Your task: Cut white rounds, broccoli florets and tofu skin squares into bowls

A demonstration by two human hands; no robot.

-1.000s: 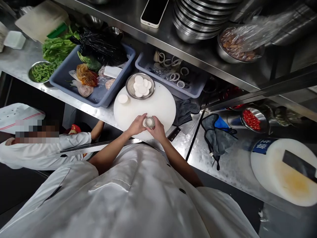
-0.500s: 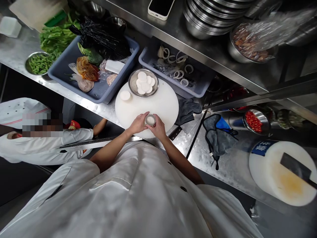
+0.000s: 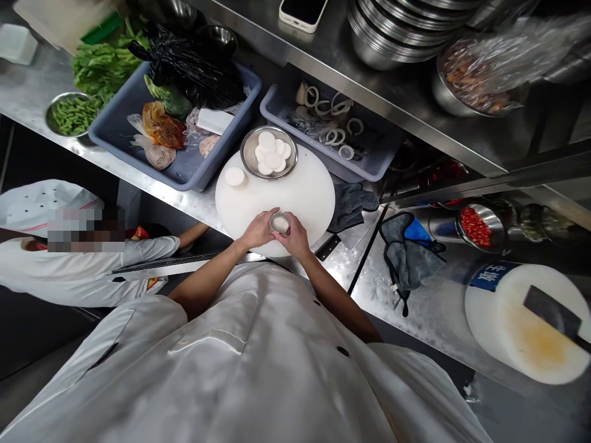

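Observation:
Both hands are closed around a small round metal ring cutter (image 3: 279,223), with something white filling its inside. My left hand (image 3: 262,229) grips it from the left and my right hand (image 3: 296,235) from the right, thumbs and fingers against its rim. They are over the near edge of a round white cutting board (image 3: 318,191). At the board's far side, a steel bowl (image 3: 244,161) holds several white discs (image 3: 273,161). A thick white round piece (image 3: 235,178) lies on the board, left of the bowl.
Behind the board are a blue-grey bin (image 3: 369,166) with white rings (image 3: 332,136) and another bin (image 3: 184,184) of bagged food. Gloves (image 3: 353,206) and a knife (image 3: 329,248) lie at right. A co-worker (image 3: 148,258) stands left. A cleaver (image 3: 551,311) rests on another board (image 3: 489,326).
My hands keep their hold on the ring cutter, almost unmoved. The co-worker has shifted slightly to the right, and the whole view has moved a little.

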